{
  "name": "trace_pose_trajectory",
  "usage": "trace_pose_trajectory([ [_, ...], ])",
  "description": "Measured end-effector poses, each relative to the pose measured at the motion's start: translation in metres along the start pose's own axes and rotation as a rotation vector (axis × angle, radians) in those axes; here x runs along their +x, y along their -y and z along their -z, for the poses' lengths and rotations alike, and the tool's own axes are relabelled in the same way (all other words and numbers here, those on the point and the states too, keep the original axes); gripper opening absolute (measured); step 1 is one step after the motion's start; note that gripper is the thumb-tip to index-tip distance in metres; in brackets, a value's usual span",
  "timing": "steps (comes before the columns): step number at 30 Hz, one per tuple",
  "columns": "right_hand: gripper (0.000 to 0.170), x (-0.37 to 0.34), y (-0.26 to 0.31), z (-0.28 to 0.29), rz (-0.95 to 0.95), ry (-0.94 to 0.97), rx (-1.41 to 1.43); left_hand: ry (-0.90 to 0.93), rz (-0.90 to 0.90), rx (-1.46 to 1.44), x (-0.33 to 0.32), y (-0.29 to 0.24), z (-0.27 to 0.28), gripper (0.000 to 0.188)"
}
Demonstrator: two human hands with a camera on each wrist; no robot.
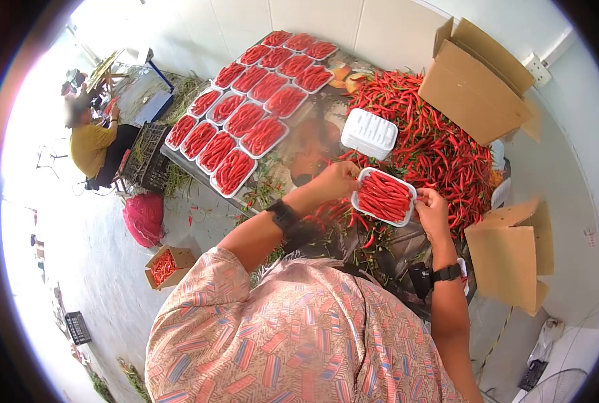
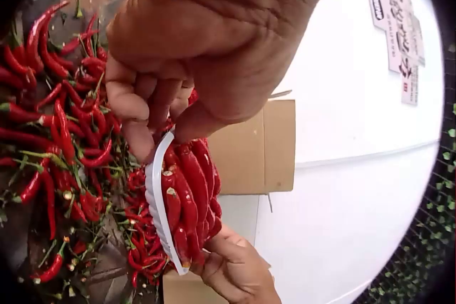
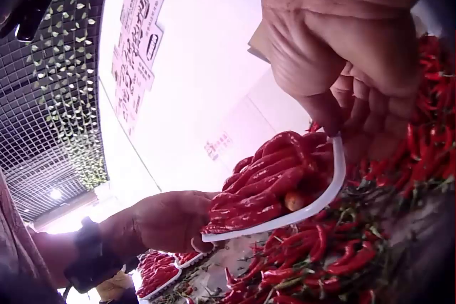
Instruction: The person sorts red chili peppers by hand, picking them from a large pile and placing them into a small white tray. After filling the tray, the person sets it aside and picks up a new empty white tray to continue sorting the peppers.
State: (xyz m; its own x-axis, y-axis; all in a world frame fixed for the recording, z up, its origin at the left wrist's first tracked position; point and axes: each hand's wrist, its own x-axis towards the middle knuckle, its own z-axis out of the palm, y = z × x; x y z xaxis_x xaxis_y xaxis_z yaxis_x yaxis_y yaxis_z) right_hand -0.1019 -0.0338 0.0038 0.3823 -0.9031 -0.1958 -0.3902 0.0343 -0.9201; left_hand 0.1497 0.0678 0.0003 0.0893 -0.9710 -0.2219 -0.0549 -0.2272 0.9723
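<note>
Patterned shirt (image 1: 292, 336) nearest, fingers of the left hand (image 1: 341, 178) and right hand (image 1: 434, 211) pinch opposite ends of a white tray (image 2: 157, 204) of red chillies (image 2: 191, 190), held between them above loose pods (image 2: 65, 136); probably light and flexible, contents slick and bruisable, best gripped level by both rims.

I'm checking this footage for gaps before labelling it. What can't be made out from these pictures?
Floor of the held tray: left wrist view, covered by its chilies.
Table beneath the chili pile: head view, hidden by the pile.
Contents, if any, of the upper box: head view, hidden by its sides.
Wording on the sign: left wrist view, blurred, top cut off by the edge.
</note>
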Motion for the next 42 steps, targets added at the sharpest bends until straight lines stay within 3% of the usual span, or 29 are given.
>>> trace_pose_trajectory([
  [3,0.022,0.019,0.018,-0.02,0.047,0.053,-0.021,-0.087,0.008,-0.076,-0.009,0.003,0.023,0.019],
  [5,0.023,0.031,0.029,-0.031,0.094,0.077,0.0,-0.04,-0.025,-0.107,-0.013,-0.001,0.039,0.014],
  [7,0.024,0.039,0.039,-0.042,0.12,0.077,-0.03,-0.165,-0.031,-0.137,-0.017,-0.011,0.048,0.011],
  [8,0.026,0.041,0.042,-0.045,0.116,0.079,0.028,-0.152,-0.058,-0.097,-0.01,-0.002,0.058,0.019],
  [12,0.027,0.042,0.044,-0.046,0.117,0.072,-0.083,-0.174,-0.085,-0.222,0.006,-0.008,0.083,0.019],
  [17,0.025,0.035,0.008,-0.036,-0.021,0.112,-0.01,-0.207,-0.332,0.177,0.077,0.017,0.128,0.018],
  [19,0.024,0.029,-0.005,-0.031,-0.064,0.112,0.011,-0.356,-0.054,-0.208,0.08,-0.019,0.129,0.021],
  [21,0.024,0.025,-0.021,-0.027,-0.122,0.156,0.059,-0.424,-0.168,-0.139,0.117,-0.009,0.141,0.021],
  [23,0.024,0.02,-0.033,-0.025,-0.156,0.144,0.048,-0.486,-0.031,-0.219,0.124,-0.039,0.144,0.019],
  [28,0.023,0.009,-0.047,-0.019,-0.247,0.106,0.067,-0.594,-0.114,-0.237,0.219,-0.004,0.18,0.003],
  [36,0.021,0.006,-0.051,-0.013,-0.338,0.058,-0.053,-0.771,-0.046,-0.359,0.309,0.003,0.199,0.004],
  [39,0.02,0.006,-0.06,-0.011,-0.366,0.049,-0.037,-0.84,0.003,-0.299,0.345,0.027,0.212,0.011],
  [41,0.022,0.006,-0.056,-0.012,-0.35,0.05,-0.065,-0.888,-0.309,0.213,0.384,0.075,0.225,0.007],
  [42,0.023,0.007,-0.055,-0.013,-0.37,0.053,-0.076,-0.888,-0.305,0.211,0.386,0.07,0.224,0.007],
])
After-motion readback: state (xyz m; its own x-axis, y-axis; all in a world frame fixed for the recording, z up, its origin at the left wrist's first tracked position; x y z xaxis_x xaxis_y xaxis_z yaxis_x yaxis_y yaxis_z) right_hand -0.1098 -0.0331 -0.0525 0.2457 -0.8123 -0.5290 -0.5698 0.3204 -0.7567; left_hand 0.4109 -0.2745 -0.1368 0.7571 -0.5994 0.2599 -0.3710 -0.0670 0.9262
